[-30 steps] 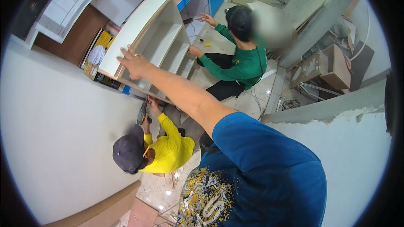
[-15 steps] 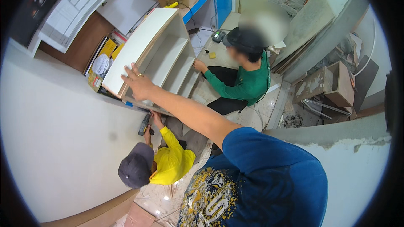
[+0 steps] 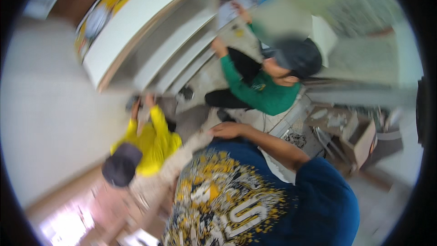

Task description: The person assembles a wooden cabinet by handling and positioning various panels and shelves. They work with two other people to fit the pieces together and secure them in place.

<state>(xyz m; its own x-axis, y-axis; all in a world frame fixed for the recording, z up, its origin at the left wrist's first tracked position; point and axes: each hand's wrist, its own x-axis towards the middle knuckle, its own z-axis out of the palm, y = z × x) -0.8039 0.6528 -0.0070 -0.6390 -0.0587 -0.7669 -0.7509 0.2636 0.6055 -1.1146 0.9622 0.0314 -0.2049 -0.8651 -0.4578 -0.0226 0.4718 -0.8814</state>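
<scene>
My right hand (image 3: 229, 130) is at my waist, by the hem of my dark blue printed shirt (image 3: 246, 191). Its fingers look loosely stretched and lie against or just beside the cloth, with motion blur on them; nothing shows in them. My left hand is out of the picture. Ahead, apart from my hand, a white shelf cabinet (image 3: 150, 16) with raw brown edges stands tilted in view. A person in a green top and dark cap (image 3: 273, 89) has one hand at its right side. Below its lower edge, a person in yellow (image 3: 152, 143) holds up a blurred dark tool (image 3: 133, 103).
A pale wall (image 3: 50, 100) runs along the left. Wooden boxes and scrap (image 3: 350, 132) lie at the right beyond a low ledge. Boards (image 3: 114, 209) lie on the floor at lower left. Yellow packages (image 3: 107, 7) sit behind the cabinet.
My right hand has left the cabinet's edge and drawn back to my waist. The view has swung, so the cabinet appears larger. The person in green has raised one hand.
</scene>
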